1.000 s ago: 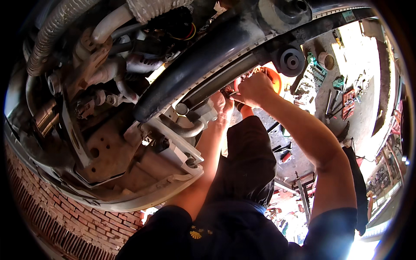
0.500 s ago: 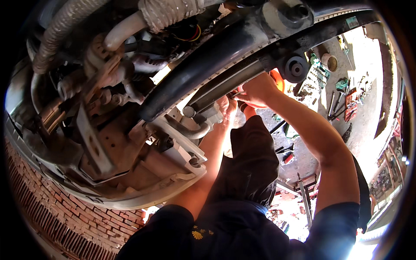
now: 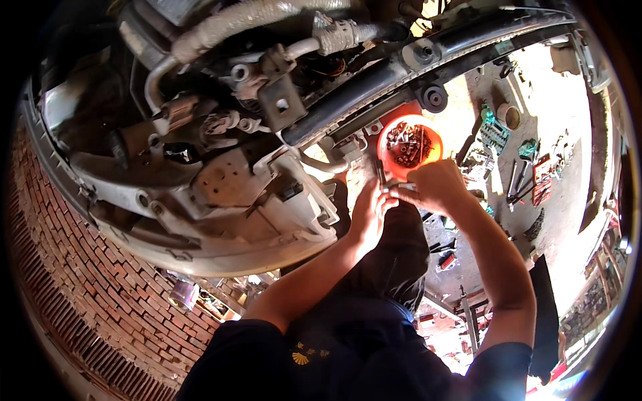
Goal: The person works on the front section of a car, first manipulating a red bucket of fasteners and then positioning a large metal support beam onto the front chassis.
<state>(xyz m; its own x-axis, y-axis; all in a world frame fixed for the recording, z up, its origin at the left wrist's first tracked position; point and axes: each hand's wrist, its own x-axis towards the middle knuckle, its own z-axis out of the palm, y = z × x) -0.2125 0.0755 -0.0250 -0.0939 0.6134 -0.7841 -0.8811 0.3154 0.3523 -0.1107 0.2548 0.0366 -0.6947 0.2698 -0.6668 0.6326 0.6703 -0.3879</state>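
Note:
Close together below the car's front, my left hand [image 3: 370, 212] and my right hand [image 3: 438, 189] are both closed. A slim metal tool [image 3: 381, 175] stands up from the fingers of my left hand; its exact kind is hard to make out. My right hand grips a short shiny metal piece [image 3: 403, 186] that meets the tool at my left fingers. Just beyond my hands is an orange-red bucket [image 3: 438, 148] holding many bolts and small metal parts [image 3: 409, 143]. The long black bar of the radiator [image 3: 348, 105] runs diagonally above them.
The opened car front with its pale bumper [image 3: 200, 257] and hoses [image 3: 227, 27] fills the left. On the floor to the right lie a green tool case [image 3: 495, 132], a red tool set [image 3: 542, 180] and a round can [image 3: 509, 116]. A brick surface [image 3: 100, 281] is at lower left.
Both hands have come down and back from under the radiator bar, bringing the slim tool into sight. The view has shifted, and the bucket of bolts now shows fully.

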